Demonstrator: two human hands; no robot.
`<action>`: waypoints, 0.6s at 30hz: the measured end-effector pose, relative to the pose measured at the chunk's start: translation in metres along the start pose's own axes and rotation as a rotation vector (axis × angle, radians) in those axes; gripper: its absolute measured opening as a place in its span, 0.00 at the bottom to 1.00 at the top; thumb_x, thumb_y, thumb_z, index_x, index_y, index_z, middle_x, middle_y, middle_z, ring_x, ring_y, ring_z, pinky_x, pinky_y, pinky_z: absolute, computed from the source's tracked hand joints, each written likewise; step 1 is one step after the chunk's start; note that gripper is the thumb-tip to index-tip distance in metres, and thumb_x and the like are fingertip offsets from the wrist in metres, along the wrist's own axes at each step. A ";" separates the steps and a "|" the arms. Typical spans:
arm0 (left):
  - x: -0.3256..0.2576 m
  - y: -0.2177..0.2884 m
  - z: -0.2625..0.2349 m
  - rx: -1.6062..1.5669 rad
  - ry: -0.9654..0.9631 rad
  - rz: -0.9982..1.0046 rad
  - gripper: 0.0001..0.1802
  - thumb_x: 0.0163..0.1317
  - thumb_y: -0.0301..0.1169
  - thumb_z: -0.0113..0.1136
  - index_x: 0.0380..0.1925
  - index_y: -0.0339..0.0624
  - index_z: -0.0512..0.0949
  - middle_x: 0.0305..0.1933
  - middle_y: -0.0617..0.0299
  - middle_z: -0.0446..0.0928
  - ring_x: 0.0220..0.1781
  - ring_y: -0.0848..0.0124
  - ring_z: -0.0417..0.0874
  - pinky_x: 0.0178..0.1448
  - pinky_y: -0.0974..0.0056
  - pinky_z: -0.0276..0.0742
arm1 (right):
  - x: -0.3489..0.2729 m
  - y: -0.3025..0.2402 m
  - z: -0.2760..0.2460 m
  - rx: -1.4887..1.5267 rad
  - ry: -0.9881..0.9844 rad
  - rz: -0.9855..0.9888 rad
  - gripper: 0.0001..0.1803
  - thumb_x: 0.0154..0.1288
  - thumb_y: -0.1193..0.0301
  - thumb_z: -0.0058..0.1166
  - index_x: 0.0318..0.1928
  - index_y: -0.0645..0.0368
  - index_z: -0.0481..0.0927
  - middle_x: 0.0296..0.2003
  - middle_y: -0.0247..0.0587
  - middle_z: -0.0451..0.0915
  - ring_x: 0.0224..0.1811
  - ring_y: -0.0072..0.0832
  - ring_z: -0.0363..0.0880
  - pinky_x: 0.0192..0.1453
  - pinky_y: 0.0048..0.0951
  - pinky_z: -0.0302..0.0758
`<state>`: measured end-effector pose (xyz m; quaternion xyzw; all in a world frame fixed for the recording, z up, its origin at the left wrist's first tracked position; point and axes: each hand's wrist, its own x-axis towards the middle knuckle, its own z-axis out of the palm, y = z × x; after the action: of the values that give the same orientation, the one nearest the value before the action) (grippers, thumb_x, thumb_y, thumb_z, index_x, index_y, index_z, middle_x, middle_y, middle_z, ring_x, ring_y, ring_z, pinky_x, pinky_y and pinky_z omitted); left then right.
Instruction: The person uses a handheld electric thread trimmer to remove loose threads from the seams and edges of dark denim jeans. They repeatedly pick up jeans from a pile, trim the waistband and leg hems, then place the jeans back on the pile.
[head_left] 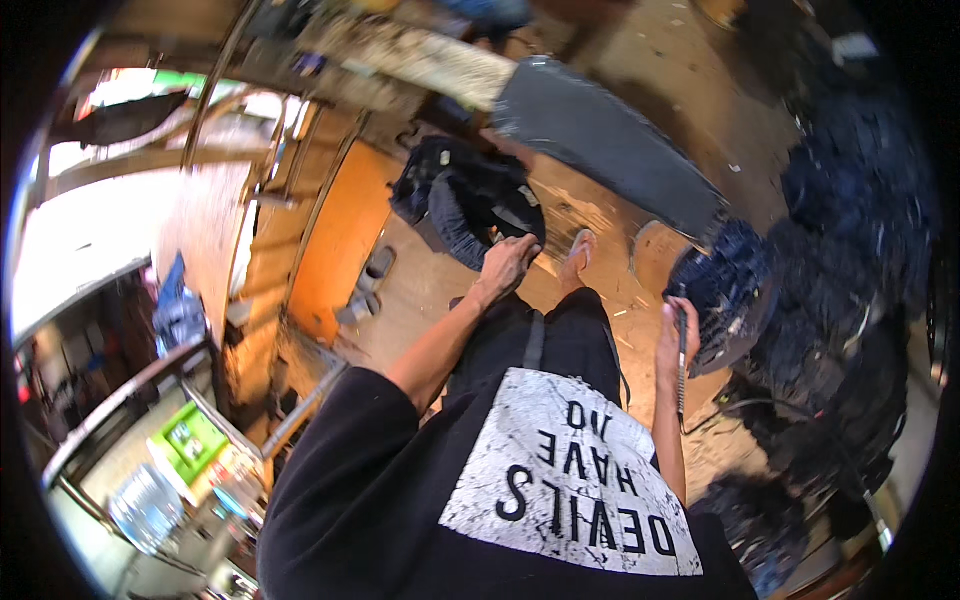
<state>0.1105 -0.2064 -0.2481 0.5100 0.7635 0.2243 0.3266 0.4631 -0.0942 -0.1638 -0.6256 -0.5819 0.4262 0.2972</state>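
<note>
We see the left hand at the near edge of a crumpled bundle of black and dark-blue cloth, which lies beyond our knees, to the left of a long tapered board covered in dark grey material. The fingers are curled inward, but we cannot tell whether cloth is caught between the fingertips; if it is not, the bundle could slip away under a pull. The right hand pinches a slim, dark, rod-shaped tool between thumb and fingers, just beside a rumpled dark-blue cloth heap. We judge that a sideways swing could catch the tool in those folds. A thin dark cord near the tool's lower end bends toward a large pile of dark garments; should it snag there, it could jerk the tool askew.
</note>
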 end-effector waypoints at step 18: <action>-0.003 -0.302 -0.138 0.219 0.485 -0.339 0.36 0.69 0.50 0.72 0.69 0.39 0.78 0.62 0.35 0.85 0.68 0.40 0.84 0.71 0.42 0.78 | -0.061 -0.077 0.052 -0.315 -0.143 -0.166 0.12 0.77 0.72 0.66 0.56 0.62 0.85 0.48 0.43 0.90 0.53 0.31 0.89 0.62 0.34 0.82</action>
<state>-0.1804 -0.3252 -0.3565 0.3395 0.9128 0.1980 0.1108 0.3831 -0.1489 -0.1097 -0.5825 -0.7105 0.3472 0.1878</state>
